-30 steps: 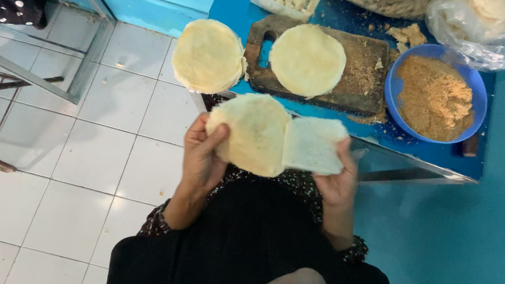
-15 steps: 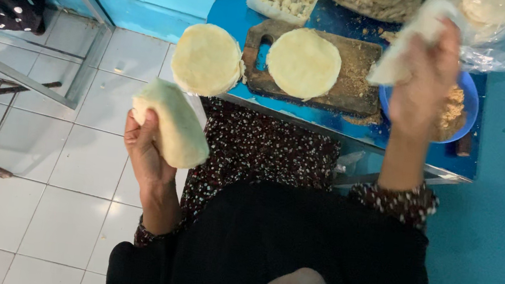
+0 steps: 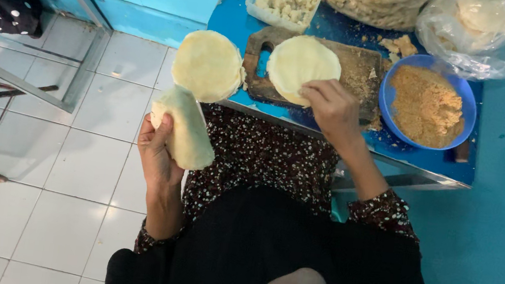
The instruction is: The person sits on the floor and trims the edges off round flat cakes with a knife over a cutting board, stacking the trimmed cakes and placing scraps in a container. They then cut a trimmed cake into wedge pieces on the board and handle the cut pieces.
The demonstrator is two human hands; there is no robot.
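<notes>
Curled loosely around a folded stack of pale dough rounds (image 3: 185, 128), the left hand (image 3: 157, 156) holds it upright over the white tiled floor (image 3: 70, 164), thumb across the front and fingers behind. 1 second ago both hands held that stack together in front of the body. Since then the right hand (image 3: 332, 110) has let go, swung up over the blue bowl half a second ago carrying a sheet, and now rests with bent fingertips on the near edge of a single flat dough round (image 3: 300, 64); it touches the round rather than gripping it, and nothing else is in it. By my reading, 1 piece has been split off and the next round is being dealt with on the board.

Going from largest to smallest: the blue table (image 3: 331, 132) fills the upper middle, seen from above, with the person's dark skirt and flowered sleeves below it. On it lies a dark wooden board (image 3: 364, 69) under that flat round. Right of the board sits a blue bowl (image 3: 456, 100) of brown crumbs. Another flat dough round (image 3: 207, 66) overhangs the table's left edge, just above the held stack. Behind are a clear plastic bag (image 3: 491, 30) and a small tub of pale chunks (image 3: 282, 1).
</notes>
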